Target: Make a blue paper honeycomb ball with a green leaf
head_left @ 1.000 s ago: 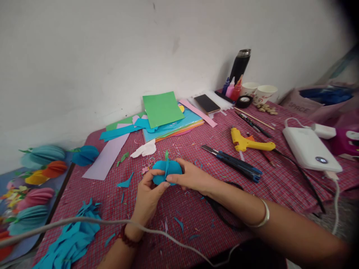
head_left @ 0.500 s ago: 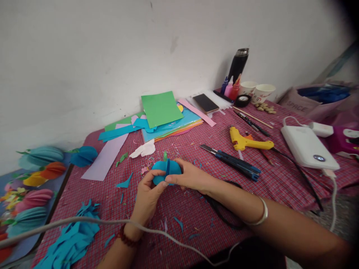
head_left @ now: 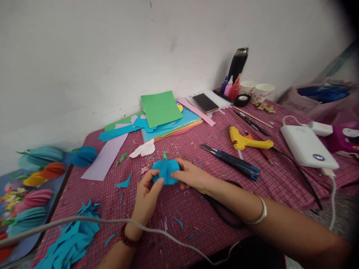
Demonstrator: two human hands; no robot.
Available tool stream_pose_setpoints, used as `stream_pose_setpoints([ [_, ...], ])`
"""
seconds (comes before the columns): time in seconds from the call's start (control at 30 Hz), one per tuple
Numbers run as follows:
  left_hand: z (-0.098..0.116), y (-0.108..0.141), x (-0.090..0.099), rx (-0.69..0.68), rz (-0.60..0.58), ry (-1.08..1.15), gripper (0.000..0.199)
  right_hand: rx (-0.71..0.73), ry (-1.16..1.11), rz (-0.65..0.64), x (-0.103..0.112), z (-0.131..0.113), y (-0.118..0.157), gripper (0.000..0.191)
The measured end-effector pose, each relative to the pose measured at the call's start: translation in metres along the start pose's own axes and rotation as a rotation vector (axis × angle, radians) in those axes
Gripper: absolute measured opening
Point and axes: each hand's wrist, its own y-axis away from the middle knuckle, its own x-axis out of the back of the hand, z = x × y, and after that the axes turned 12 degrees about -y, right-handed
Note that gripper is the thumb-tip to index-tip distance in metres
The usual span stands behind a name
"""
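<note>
Between my two hands is a blue paper pumpkin (head_left: 166,169) made of folded layers, with a small green paper stem (head_left: 165,154) on top. My left hand (head_left: 148,190) pinches its left side between thumb and fingers. On the right side, my right hand (head_left: 190,175) has its thumb on the front layers, with the other fingers partly hidden behind. Small paper scraps lie around the pumpkin, among them a blue scrap (head_left: 125,181) to the left. A crumpled white piece (head_left: 142,148) lies just beyond it.
To the right lie a utility knife (head_left: 230,160), a yellow glue gun (head_left: 246,142) and a white power bank (head_left: 307,145). A white cable (head_left: 112,221) crosses in front of my left wrist. Blue offcuts (head_left: 70,239) pile at front left. Green paper (head_left: 161,108) sits by the wall.
The paper pumpkin's front layers have spread, where they stood pressed together as a dark upright edge. My right thumb has shifted slightly right, and my left thumb slightly left.
</note>
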Motion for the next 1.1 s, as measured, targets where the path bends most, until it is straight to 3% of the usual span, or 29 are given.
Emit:
stream_pose_setpoints([
  [0.2,0.003,0.009,0.0,-0.109,0.026,-0.118,0.013,0.135,0.151,0.074,0.001,0.006,-0.004,0.012],
  [0.4,0.013,0.008,-0.007,-0.103,0.18,-0.089,0.047,0.388,0.394,0.087,0.004,0.004,0.001,0.006],
  [0.47,0.018,0.006,-0.005,-0.123,0.196,-0.142,0.04,0.495,0.499,0.053,0.005,0.004,0.004,0.008],
  [0.57,0.022,0.002,0.0,-0.267,0.189,-0.313,0.009,0.71,0.688,0.031,0.006,0.004,0.007,0.013],
  [0.63,0.022,0.0,0.004,-0.358,0.189,-0.398,0.01,0.795,0.761,0.017,0.006,0.003,0.009,0.014],
  [0.73,0.02,-0.001,0.007,-0.424,0.194,-0.434,0.012,0.833,0.792,-0.014,0.005,0.0,0.011,0.015],
  [0.93,0.012,-0.001,0.006,-0.485,0.098,-0.469,0.015,0.838,0.729,-0.015,0.004,0.0,0.011,0.008],
  [1.03,0.015,0.001,0.003,-0.414,0.147,-0.445,0.011,0.794,0.619,-0.003,0.004,0.003,0.009,0.007],
  [1.1,0.019,0.003,0.003,-0.331,0.239,-0.407,0.01,0.686,0.484,0.008,0.003,0.004,0.007,0.008],
])
